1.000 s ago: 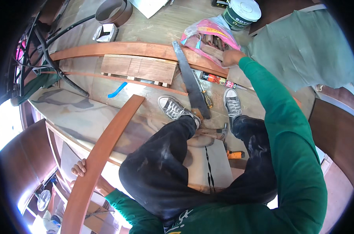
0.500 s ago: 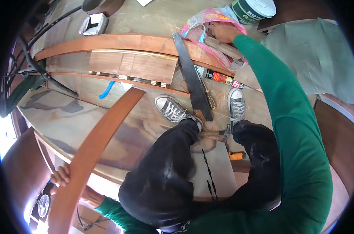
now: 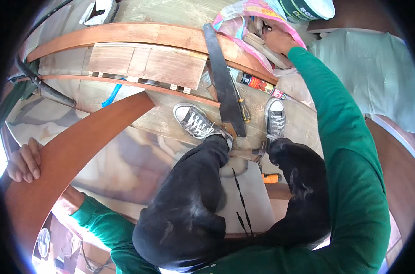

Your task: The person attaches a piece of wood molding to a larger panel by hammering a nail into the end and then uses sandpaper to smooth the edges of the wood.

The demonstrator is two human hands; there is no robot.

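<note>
The curved wooden board (image 3: 93, 125) has swung farther out, left of the left leg (image 3: 187, 205), and the left hand (image 3: 26, 160) grips it. The right hand (image 3: 278, 40) is in the pink plastic bag (image 3: 257, 10), by wood sticks (image 3: 262, 45); I can't tell if it holds any.

Bright light fills the view, with white glare at left and fisheye-bowed edges.

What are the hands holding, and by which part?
The left hand grips the curved wooden plank across its lower visible part. The right hand is in the pink bag; whether it holds anything there cannot be told.
</note>
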